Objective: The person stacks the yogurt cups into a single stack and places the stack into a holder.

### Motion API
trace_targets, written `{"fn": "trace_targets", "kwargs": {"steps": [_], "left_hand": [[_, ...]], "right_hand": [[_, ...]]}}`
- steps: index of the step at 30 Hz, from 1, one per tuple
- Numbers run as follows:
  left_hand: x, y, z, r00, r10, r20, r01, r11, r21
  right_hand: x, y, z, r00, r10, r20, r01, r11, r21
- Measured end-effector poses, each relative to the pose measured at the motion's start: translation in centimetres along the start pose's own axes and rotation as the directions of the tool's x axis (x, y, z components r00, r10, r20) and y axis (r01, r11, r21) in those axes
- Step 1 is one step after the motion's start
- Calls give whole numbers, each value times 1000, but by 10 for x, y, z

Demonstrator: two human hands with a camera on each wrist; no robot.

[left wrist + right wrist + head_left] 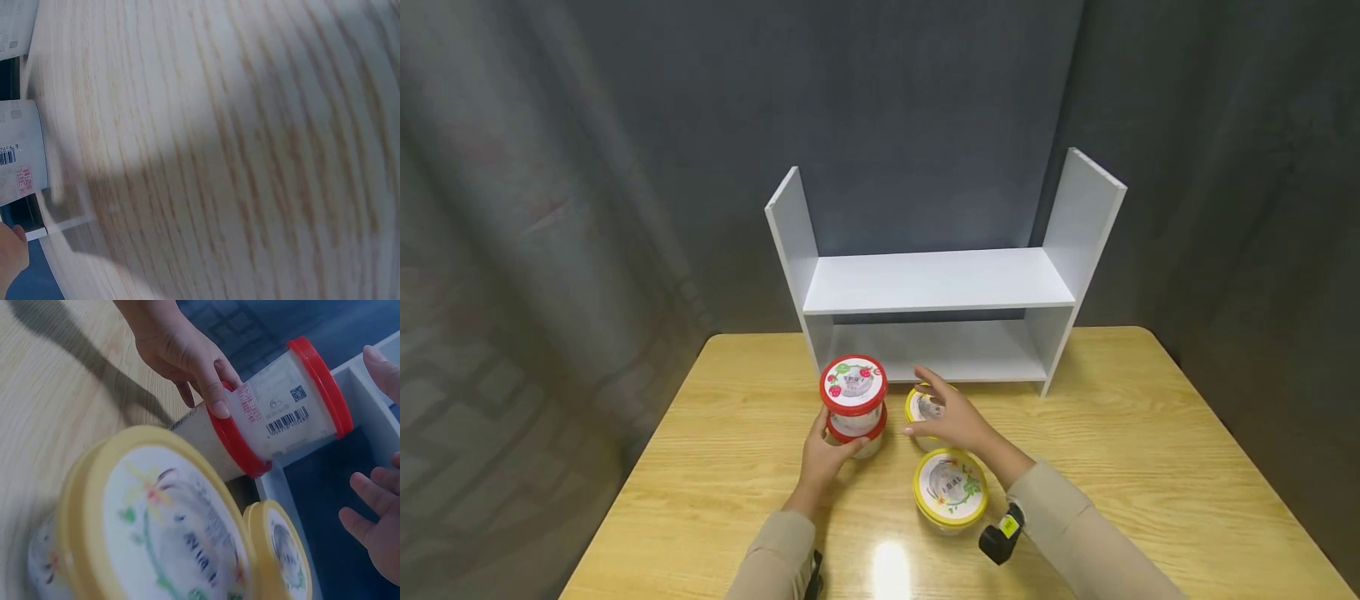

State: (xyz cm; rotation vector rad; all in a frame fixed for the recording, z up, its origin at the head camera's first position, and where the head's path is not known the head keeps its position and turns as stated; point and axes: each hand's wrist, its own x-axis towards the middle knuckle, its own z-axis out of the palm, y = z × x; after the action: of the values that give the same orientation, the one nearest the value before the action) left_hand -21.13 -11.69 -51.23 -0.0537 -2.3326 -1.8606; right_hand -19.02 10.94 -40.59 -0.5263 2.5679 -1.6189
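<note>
Item 1: L hand, at L front corner of shelf unit. Fingers & thumb clamped round the red-lid stack at its joint; thumb lies along rim of lower lid.

Item 2: upper red-lid tub, qty 1, upright on lower tub; lid white w/ strawberry & leaf print; barcode, QR code & red stamp on side (R wrist view).

Item 3: lower red-lid tub, qty 1, directly under item 2, on table; partly hidden by hand. Contact w/ shelf unit: can't tell.

Item 4: R hand, over item 5 in head view. Fingers spread apart, thumb well off fingertips, nothing held; R wrist view shows gap btwn hand & tub.

Item 5: rear yellow-lid tub, qty 1, upright, R of stack, nr shelf front; partly covered by hand in head view.

Item 6: front yellow-lid tub, qty 1, upright on table, nearer person than item 5; lid w/ flower & green sprig.

Item 7: white shelf unit, 2 boards, 2 side panels, at back of table.

Item 8: wood-grain table; dk grey curtain behind.
</note>
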Motion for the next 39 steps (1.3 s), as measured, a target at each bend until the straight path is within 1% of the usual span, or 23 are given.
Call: {"fn": "trace_targets", "kwargs": {"steps": [6,10,11,14,17,18,21,23,25,27,28,35,39], "left_hand": [[0,0,1,1000,9,-2,-9,1000,-4],[0,0,1,1000,-7,-10,7,1000,11],[0,0,1,1000,-16,-11,16,1000,17],[0,2,0,999,-45,-12,46,999,23],[0,4,0,999,-52,1,52,999,15],[0,6,0,999,-54,5,54,999,1],[-4,16,-1,999,-51,13,51,998,-29],[-7,24,-2,999,-53,13,53,998,-41],[-10,30,-2,998,-56,9,56,998,-35],[-11,33,-2,998,-63,7,63,997,-33],[-11,33,-2,998,-66,6,67,997,-31],[0,-1,0,998,-65,-1,65,998,-16],[0,-1,1,998,-70,4,70,997,-35]], "right_hand": [[-20,9,-6,1000,11,3,-11,1000,-17],[-34,15,-7,999,-36,-9,35,999,-38],[-37,17,-6,998,-65,-19,64,996,-70],[-46,21,-5,996,-76,-34,73,994,-87],[-54,26,-4,999,-27,-24,25,997,-74],[-56,27,-4,1000,6,-13,-7,998,-57],[-62,33,-3,999,41,1,-41,997,-61],[-67,37,-2,999,51,1,-51,997,-62],[-71,41,0,999,52,-1,-52,997,-62],[-74,46,2,998,57,-2,-57,997,-47],[-75,48,3,998,60,-5,-60,997,-48],[-81,57,6,996,88,-21,-89,994,-55],[-83,64,9,994,102,-23,-104,992,-71]]}}
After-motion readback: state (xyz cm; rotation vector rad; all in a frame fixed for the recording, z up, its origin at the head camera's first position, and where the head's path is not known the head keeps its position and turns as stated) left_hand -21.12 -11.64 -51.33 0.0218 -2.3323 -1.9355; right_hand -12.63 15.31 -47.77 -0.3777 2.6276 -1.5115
